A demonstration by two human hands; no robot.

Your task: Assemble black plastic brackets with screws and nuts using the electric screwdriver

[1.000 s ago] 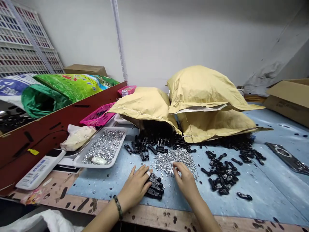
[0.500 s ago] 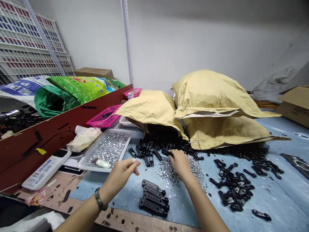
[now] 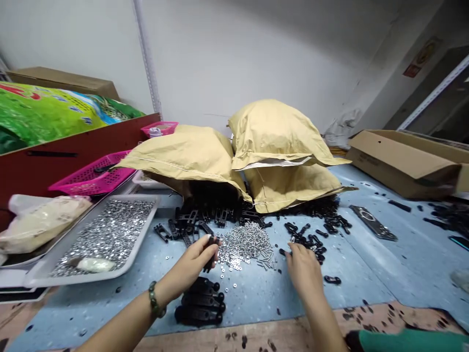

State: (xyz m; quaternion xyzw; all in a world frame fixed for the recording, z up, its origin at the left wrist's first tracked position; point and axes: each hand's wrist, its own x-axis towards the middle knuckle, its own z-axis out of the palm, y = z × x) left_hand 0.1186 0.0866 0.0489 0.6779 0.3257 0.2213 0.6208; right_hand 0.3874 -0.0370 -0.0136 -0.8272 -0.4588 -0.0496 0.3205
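Note:
My left hand (image 3: 200, 261), with a beaded bracelet on its wrist, grips a black slotted plastic part (image 3: 209, 254). Below it, a short stack of black plastic arms with ball ends (image 3: 201, 300) lies on the blue mat. My right hand (image 3: 304, 269) is at the near edge of a pile of small black levers (image 3: 309, 239). Its fingers are closed around a small black lever (image 3: 283, 252), whose end sticks out to the left. Between the hands spreads a heap of silver screws (image 3: 252, 239), with loose washers (image 3: 232, 261) on its near-left side.
A white tray of small metal pieces (image 3: 110, 230) stands at left, beside a pink basket (image 3: 91, 176). Tan sacks (image 3: 278, 132) lie at the back, one open over black parts (image 3: 190, 220). At right are a phone-like object (image 3: 372, 222) and a cardboard box (image 3: 399, 161).
The view has swung right. My right hand has left the black slotted parts and moved right to the lever pile. My left hand, earlier without a visible part, now holds a black slotted part.

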